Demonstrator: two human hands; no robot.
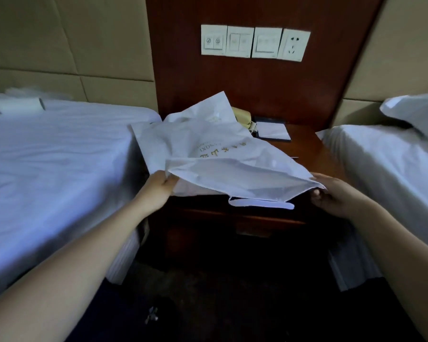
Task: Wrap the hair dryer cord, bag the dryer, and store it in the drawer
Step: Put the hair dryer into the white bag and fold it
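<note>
A large white bag (220,154) with gold lettering lies spread over the wooden nightstand (304,144). Its mouth faces me and gapes open. My left hand (158,187) grips the left corner of the mouth. My right hand (331,193) pinches the right corner. A white carry strap (260,203) hangs below the opening. The nightstand's drawer front (247,220) sits in shadow under the bag. No hair dryer or cord shows anywhere; I cannot tell whether it is inside the bag.
White beds flank the nightstand, one at left (47,169), one at right (393,164) with a pillow (418,112). A notepad (273,130) and a beige phone (244,117) sit behind the bag. Switches and a socket (294,45) are on the wood panel. Dark floor lies below.
</note>
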